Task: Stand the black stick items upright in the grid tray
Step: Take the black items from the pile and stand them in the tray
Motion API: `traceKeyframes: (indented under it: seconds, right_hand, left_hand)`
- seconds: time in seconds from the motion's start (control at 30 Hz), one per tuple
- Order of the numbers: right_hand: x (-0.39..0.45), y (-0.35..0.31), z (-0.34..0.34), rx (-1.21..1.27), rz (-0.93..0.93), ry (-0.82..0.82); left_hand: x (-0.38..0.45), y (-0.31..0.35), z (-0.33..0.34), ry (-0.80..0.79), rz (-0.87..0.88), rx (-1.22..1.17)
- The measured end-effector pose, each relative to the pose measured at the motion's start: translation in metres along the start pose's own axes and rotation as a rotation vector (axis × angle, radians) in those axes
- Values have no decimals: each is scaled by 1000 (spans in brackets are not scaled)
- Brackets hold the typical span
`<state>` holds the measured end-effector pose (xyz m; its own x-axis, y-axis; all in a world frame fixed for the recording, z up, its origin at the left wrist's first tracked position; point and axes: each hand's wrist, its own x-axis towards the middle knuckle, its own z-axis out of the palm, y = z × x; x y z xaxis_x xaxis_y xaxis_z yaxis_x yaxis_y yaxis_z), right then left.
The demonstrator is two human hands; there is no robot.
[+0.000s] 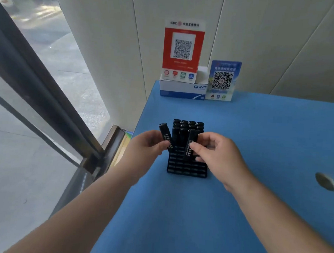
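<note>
A black grid tray [187,167] lies on the blue table [239,142]. Several black sticks [188,125] stand upright in its far rows; the near cells show no sticks. My left hand [144,146] grips one black stick with white lettering [165,133], tilted left, just left of the tray. My right hand [214,150] pinches another lettered stick [190,145] between thumb and fingers, nearly upright, its lower end down among the middle cells.
A white CHNT box [182,89] stands at the table's back edge with a red QR sign [182,51] on it and a blue QR sign [222,81] beside it. A round hole [326,181] sits at the table's right. The table's left edge borders a glass door.
</note>
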<state>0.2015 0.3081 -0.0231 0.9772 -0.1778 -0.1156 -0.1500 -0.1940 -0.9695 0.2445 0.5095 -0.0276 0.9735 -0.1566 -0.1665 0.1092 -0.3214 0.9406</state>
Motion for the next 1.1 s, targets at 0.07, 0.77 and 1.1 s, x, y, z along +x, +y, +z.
traceKeyframes:
  seconds: [0.07, 0.77, 1.1]
  right_hand:
    - [3, 1, 5, -31, -2, 60]
    - [17, 29, 42, -199, -71, 350]
    - [26, 33, 50, -444, -212, 382]
  left_hand:
    - [17, -5, 0, -18, 54, 60]
    - [53, -43, 12, -39, 371, 466]
    - [53, -42, 12, -42, 364, 420]
